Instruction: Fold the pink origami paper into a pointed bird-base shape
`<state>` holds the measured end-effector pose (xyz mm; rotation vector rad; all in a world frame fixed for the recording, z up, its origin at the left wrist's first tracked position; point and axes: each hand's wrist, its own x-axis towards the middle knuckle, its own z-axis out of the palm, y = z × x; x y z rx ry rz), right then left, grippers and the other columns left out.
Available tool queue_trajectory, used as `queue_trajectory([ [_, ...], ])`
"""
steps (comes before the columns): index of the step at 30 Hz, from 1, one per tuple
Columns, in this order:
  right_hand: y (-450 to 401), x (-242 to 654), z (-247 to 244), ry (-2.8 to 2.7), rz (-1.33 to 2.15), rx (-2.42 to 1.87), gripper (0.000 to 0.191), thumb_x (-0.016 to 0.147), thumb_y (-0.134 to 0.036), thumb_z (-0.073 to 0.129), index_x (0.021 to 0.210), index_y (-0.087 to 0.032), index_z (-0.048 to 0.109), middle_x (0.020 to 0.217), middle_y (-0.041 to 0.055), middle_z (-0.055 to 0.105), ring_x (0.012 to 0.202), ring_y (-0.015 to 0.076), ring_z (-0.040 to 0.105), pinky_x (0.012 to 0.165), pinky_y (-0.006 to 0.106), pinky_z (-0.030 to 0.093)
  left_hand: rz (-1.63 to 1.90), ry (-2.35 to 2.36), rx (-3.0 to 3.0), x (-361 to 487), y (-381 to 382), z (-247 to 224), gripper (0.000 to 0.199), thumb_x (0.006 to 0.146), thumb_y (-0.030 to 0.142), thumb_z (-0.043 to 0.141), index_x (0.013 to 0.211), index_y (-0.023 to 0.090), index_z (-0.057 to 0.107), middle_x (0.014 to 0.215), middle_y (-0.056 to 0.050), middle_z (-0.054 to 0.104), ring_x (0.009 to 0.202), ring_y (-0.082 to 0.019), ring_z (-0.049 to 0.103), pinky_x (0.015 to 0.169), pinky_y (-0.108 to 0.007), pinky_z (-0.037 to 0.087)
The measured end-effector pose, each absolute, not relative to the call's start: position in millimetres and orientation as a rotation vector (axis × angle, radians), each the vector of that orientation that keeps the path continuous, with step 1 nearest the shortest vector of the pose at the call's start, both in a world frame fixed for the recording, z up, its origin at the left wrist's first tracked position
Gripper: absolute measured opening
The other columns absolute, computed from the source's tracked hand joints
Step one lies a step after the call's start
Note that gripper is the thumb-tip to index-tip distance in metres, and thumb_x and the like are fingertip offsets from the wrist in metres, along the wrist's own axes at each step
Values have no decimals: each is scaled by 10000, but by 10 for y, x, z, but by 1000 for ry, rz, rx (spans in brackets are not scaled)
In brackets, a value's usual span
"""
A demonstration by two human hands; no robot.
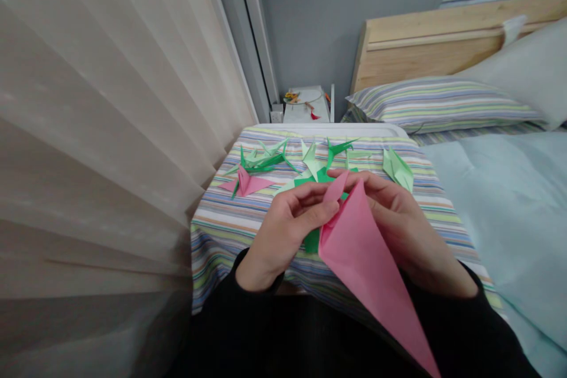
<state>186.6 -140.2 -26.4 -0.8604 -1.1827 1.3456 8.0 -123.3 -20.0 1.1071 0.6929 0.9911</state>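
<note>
My left hand [283,230] and my right hand [398,224] both pinch the top of a long, pointed sheet of folded pink paper [361,266], whose tip hangs down towards my lap. A piece of dark green paper [312,241] lies partly hidden beneath my hands. Just beyond my fingers, several origami figures rest on a striped cloth [212,242]. They include a pink paper crane [244,183], a dark green crane [263,159], and a pale green folded figure [397,169].
A sheer beige curtain [97,130] hangs along the left. To the right lies a bed with a pale blue sheet [509,218], striped pillow [434,105], and wooden headboard [425,47]. A white bedside cabinet [306,105] holding small items stands at the far end.
</note>
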Motion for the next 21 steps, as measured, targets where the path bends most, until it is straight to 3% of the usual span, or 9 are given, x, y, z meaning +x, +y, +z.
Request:
queue_trajectory([
  [3,-1374,1841,-309,-1171,1383,-818,143,912,-334,778,1020,-247,746,1370,52,711,1195,206,698,1020,356,542,1053,755,1044,101,-1207,-223,254,809,327,876,1003,173,819,970,-62,813,771,-131,701,721,-232,527],
  [8,-1307,1712,-409,-1180,1318,-810,173,842,-308,837,824,-219,689,1219,50,732,1208,219,684,1055,389,520,1126,732,881,230,-1213,-360,187,742,235,912,843,172,767,776,9,751,699,-104,686,708,-219,545],
  [11,-1294,1557,-491,-1119,1109,-909,163,846,-306,811,856,-223,671,1139,63,733,1125,227,701,974,405,559,1305,732,839,386,-1216,-513,131,822,241,835,886,171,745,846,11,743,734,-92,675,730,-210,538],
  [13,-1292,1464,-543,-1111,948,-963,100,894,-293,739,891,-226,665,1097,69,731,1119,227,695,953,402,565,1406,734,852,485,-1200,-609,63,874,223,756,904,172,732,889,2,751,835,-112,704,823,-231,539],
  [21,-1268,1495,-509,-1183,836,-989,21,921,-228,680,911,-218,665,1039,62,758,1074,213,709,943,380,569,1320,720,1081,533,-1120,-643,134,956,263,660,1010,182,752,1087,-54,784,1089,-193,725,1060,-349,512],
])
